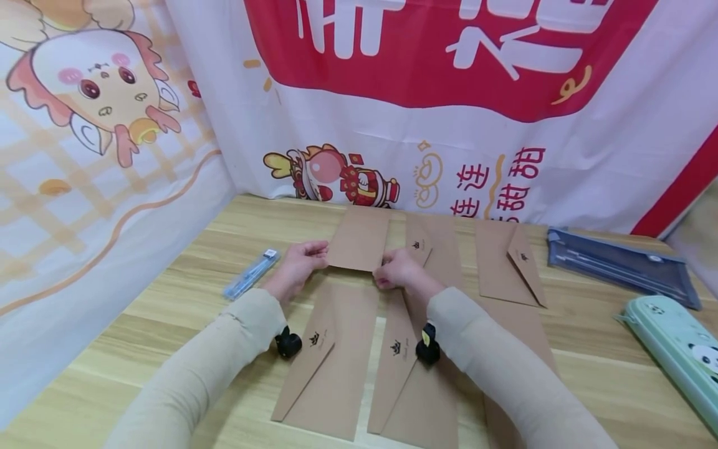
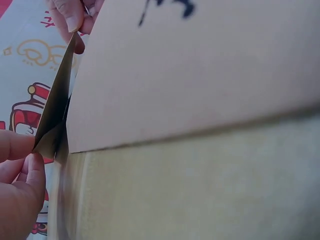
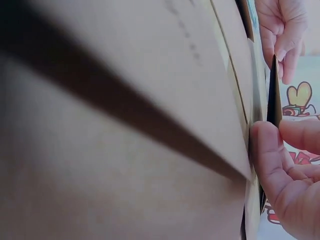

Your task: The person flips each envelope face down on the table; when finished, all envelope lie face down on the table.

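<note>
Brown envelope (image 1: 359, 240): likely light, bendy, crease-prone. Left hand (image 1: 295, 267) pinches near-left corner, right hand (image 1: 404, 272) near-right; opposite edges best hold.

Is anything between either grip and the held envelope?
Nothing visible: the left grip and right grip pinch the envelope directly, near its closest corners. A crown-marked envelope lies on the table, not in between.

A pale wood-grained tabletop (image 1: 168, 330) is bearing flat rectangular brown paper envelopes (image 1: 348, 380) set close together; a slim translucent blue plastic case (image 1: 251, 274) is lying leftward, a dark blue see-through pouch (image 1: 619, 268) and a mint-green oblong panda-printed case (image 1: 670, 349) rightward.
</note>
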A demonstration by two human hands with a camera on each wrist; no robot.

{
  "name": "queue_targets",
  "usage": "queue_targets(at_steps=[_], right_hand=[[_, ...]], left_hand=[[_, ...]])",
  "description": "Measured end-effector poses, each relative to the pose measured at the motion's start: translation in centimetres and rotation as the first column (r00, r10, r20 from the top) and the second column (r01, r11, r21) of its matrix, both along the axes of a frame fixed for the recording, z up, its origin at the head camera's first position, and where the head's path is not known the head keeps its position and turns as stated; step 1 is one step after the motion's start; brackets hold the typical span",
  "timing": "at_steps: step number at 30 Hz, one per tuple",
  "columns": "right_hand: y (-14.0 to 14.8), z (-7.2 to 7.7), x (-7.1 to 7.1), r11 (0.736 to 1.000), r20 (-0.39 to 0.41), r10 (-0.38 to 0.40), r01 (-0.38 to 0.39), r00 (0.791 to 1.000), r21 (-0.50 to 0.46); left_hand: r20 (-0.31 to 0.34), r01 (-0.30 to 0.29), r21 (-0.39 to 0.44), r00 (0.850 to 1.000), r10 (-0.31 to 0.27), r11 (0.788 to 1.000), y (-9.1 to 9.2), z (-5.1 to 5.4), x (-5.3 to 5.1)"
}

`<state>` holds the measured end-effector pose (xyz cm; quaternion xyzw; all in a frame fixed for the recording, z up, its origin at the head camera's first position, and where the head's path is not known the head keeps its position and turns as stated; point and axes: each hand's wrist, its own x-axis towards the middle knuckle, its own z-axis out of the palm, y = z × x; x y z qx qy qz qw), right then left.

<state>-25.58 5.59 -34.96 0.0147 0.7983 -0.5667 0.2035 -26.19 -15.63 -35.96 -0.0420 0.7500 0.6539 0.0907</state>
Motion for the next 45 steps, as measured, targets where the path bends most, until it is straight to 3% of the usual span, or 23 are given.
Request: queue_targets(at_steps=[7,16,25,31,38,45], right_hand=[[0.0,0.0,-0.1,0.999,0.013,0.025,-0.026,1.0,0.025],[0.3,0.2,-0.2,0.982,0.032,0.109,-0.113,0.993,0.151],[0.6,0.3,0.1,0.992,0.019,0.11,-0.111,0.994,0.067],[2.1,1.1,0.9,0.993,-0.025,0.108,-0.109,0.994,-0.036],[4.7,2.8,2.1,0.987,-0.112,0.094,-0.107,0.989,-0.117],[7.7,3.9,3.3,0.997,-0.212,0.057,-0.066,0.976,-0.035]], left_hand=[[0.005,-0.002,-0.045,1.0,0.003,0.999,0.0,0.0,-0.3],[0.005,0.013,-0.153,1.0,-0.012,0.988,-0.2,-0.1,-0.1],[0.027,0.019,-0.197,1.0,-0.014,0.98,-0.6,0.5,0.2],[-0.024,0.054,-0.251,0.998,-0.062,0.966,-0.5,1.8,0.4],[-0.129,0.129,-0.331,0.975,-0.18,0.935,1.8,3.5,0.9],[-0.216,0.147,-0.265,0.954,-0.208,0.953,5.8,4.0,1.6]])
